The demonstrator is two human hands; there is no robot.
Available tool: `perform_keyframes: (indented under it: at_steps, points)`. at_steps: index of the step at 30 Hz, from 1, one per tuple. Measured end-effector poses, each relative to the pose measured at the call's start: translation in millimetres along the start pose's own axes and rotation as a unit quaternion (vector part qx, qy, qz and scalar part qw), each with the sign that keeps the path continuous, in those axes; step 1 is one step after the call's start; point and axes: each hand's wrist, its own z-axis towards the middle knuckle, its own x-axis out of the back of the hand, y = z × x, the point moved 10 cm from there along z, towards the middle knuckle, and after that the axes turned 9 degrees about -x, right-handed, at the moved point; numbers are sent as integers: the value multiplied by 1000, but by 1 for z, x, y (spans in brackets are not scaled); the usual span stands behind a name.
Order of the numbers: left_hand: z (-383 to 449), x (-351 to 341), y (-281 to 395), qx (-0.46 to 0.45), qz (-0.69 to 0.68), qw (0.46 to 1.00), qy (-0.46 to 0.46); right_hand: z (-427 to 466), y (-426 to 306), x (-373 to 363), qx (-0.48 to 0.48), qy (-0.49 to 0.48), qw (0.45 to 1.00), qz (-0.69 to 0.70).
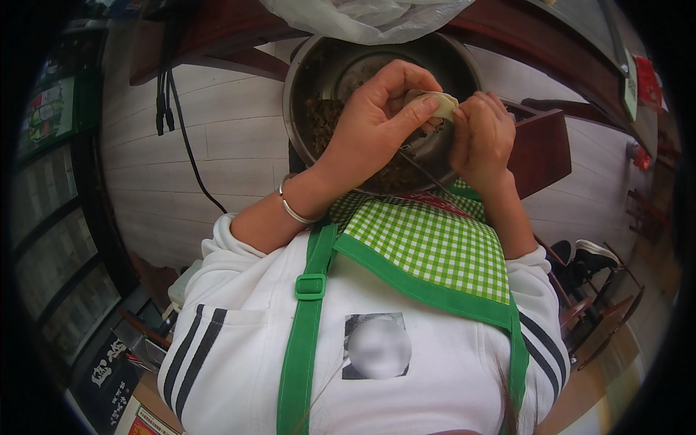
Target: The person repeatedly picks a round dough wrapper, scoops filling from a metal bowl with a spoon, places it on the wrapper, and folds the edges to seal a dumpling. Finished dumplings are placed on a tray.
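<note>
A filled dough wrapper, apparently a dumpling (447,105), is held between my two hands above a large metal bowl (293,103). My left hand (383,111), with a silver bangle at its wrist, cups it, thumb on top. The fingertips of my right hand (484,133) pinch its right edge. Dark chopped filling (323,122) lies along the bowl's left side and bottom. A thin metal utensil handle (427,168) leans over the bowl's near rim, under my hands; its other end is hidden.
A translucent plastic bag (370,22) overhangs the bowl's far rim, by a dark red wooden table (522,32). A reddish wooden piece of furniture (544,147) stands right of the bowl. Black cables (187,147) hang at the left. Shoes (595,250) are at the lower right.
</note>
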Motion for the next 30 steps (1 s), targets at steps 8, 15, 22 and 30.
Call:
perform_keyframes:
  at_steps: [8,15,22,30]
  points:
    - [1,3,6,-27,26,999,9,5,14,6,-98,-8,993,69]
    - [-1,-3,0,8,49,998,-23,1,3,8,-25,40,997,57]
    - [-2,1,3,14,105,994,-29,2,7,10,-34,25,997,68]
    - [5,-10,26,-92,357,919,-139,0,9,6,-26,-14,995,97]
